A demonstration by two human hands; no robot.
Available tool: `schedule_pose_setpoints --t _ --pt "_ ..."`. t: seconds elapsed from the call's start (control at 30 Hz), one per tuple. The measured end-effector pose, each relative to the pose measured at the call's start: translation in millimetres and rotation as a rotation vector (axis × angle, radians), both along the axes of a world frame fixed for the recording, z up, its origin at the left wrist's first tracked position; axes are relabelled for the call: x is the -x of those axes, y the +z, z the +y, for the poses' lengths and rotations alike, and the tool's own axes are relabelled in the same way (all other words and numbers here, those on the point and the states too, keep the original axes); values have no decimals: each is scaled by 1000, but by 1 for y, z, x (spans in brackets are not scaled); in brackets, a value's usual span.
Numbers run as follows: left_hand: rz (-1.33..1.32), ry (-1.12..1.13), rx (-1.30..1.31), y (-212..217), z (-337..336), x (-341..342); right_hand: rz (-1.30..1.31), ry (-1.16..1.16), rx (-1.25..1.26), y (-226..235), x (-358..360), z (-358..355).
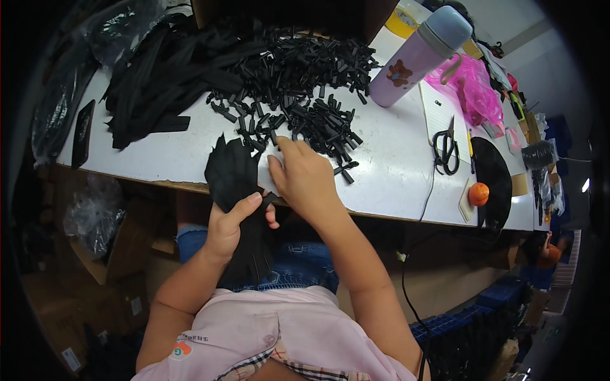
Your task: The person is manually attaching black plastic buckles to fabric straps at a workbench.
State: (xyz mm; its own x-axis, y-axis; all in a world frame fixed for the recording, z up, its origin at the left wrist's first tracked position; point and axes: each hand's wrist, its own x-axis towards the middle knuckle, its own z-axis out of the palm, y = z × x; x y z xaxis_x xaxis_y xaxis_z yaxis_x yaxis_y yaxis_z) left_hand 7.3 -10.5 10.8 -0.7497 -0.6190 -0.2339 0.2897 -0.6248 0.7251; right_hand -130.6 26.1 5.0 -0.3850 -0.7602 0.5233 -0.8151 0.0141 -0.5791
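Black fabric strips, gathered into a fanned bundle [234,174], fill the person's left hand [230,225] in the head view; the fingers are curled shut around the bundle's middle with the thumb pressed along its side, the upper ends spreading over the table edge and the lower ends hanging toward the lap. The right hand [305,180] rests on the white tabletop [394,171] just beside the bundle, fingers bent and reaching into the near edge of a heap of small black plastic end pieces [298,82]; whether it already pinches one cannot be told (the fingertips are hidden behind the knuckles). Behind the heap, to the left, lies a loose pile of long black straps [159,82]. To the right stands a tilted lilac drinking bottle with a grey lid [419,54], near a pink plastic bag [473,89]. A pair of black-handled scissors [447,151] lies on a white sheet of paper, and an orange ball [478,193] sits near the table's front edge, well apart from both hands.
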Motion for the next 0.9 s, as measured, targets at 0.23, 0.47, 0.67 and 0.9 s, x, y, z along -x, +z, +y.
schedule_pose_setpoints --t 0.23,0.47,0.67,0.9 --pt "-28 -25 41 -7 -5 -2 299 -94 -265 1 3 -5" --pt "-93 60 331 -10 3 3 54 -6 -63 1 16 13" --pt "-29 142 394 -8 7 11 -829 329 -34 14 -4 39" --pt "-65 139 475 -7 8 13 -779 245 144 -1 -20 45"
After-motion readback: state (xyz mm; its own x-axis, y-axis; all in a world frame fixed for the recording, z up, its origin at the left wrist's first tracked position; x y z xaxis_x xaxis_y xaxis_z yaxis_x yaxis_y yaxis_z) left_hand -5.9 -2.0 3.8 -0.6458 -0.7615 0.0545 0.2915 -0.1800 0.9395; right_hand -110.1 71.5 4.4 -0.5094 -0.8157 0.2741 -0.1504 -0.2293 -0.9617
